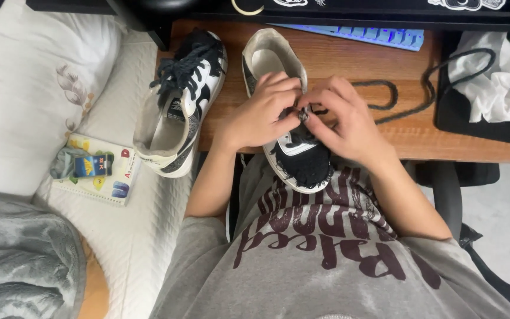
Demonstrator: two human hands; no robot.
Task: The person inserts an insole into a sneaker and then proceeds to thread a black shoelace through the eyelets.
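— What's in the hands?

— A black-and-white sneaker (pixel 284 127), lying on the near edge of the wooden desk (pixel 349 65), its dark toe poking off the edge toward the grey shirt (pixel 326 260). Both hands meet over the lace area.

— How are the fingers?

— The left hand (pixel 261 112) lies across the shoe, fingers curled, fingertips at the middle. The right hand (pixel 343 118) comes in from the other side, thumb and forefinger pinched close on something small and dark — the lace end (pixel 304 115), as far as I can tell. Neither hand is spread; both are closed down tight around that one spot.

— And the lace itself?

— A dark lace (pixel 385 94) runs from the hands out across the desk in loose loops, toward a black bag (pixel 473 112) with white cloth (pixel 497 77) on it.

— Anything else about?

— The second sneaker (pixel 178 100) sits just left, half on the desk corner, laces in a tangle, apart from the first. Beyond it, a white bed (pixel 125 224) with a booklet (pixel 110 177) and a small blue box (pixel 92 165) on top. A light-blue keyboard (pixel 367 35) lies at the desk's far edge.
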